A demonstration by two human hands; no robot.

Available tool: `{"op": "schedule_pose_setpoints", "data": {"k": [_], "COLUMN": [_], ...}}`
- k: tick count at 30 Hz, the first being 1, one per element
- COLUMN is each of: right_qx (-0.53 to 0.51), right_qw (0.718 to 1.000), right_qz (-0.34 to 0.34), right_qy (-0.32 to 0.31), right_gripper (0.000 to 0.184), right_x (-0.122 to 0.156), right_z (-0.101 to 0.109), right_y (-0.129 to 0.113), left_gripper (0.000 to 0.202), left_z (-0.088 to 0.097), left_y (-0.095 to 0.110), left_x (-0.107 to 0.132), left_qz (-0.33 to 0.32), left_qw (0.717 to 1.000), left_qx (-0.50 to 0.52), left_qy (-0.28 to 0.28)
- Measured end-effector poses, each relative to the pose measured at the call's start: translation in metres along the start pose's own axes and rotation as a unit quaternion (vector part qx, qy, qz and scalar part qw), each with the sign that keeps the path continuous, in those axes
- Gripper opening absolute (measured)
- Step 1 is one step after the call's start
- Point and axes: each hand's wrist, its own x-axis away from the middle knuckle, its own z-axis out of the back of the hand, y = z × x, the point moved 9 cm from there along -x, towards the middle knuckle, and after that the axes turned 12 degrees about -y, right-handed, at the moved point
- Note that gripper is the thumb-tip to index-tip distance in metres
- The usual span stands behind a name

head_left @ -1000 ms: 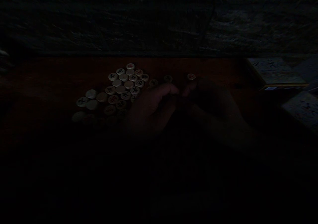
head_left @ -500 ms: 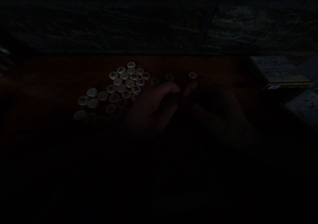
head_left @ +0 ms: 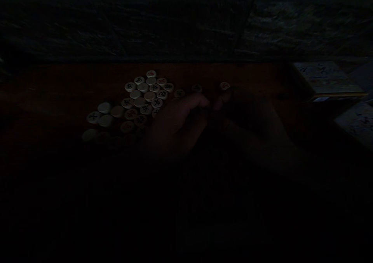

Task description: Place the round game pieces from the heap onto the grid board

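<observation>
The scene is very dark. My left hand (head_left: 177, 125) and my right hand (head_left: 247, 113) meet at the fingertips in the middle, both with fingers curled together; what they pinch is hidden in shadow. A cluster of several round pale game pieces (head_left: 140, 101) with black or red characters lies on the reddish-brown table (head_left: 58, 99), just left of my left hand. Single pieces sit beyond my fingers, one (head_left: 196, 87) near my left fingertips and one (head_left: 224, 85) by my right fingertips.
A flat box (head_left: 326, 80) with a pale printed lid lies at the far right, with another pale board (head_left: 357, 123) in front of it. A rough dark wall (head_left: 186, 21) rises behind the table's far edge.
The view has shifted slightly, so everything sits a little higher and to the left. My hands keep the same pose together.
</observation>
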Motion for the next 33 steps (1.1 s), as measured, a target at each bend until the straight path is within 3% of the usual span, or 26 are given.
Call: {"op": "schedule_pose_setpoints", "data": {"k": [17,33], "right_qx": [0.008,0.040], "right_qw": [1.000,0.999], "right_qz": [-0.020,-0.017], "right_qy": [0.001,0.009], "right_gripper": [0.022,0.007], "right_x": [0.0006,0.0018], "right_z": [0.0013,0.0031], "right_y": [0.0013,-0.0011], "left_gripper": [0.018,0.017], "left_z": [0.0006,0.0019], "left_y": [-0.0023,-0.0018], "left_x": [-0.0002,-0.0004], "left_qz": [0.019,0.017], "left_qw": [1.000,1.000], "left_qx": [0.001,-0.008], "left_qy": [0.000,0.006]}}
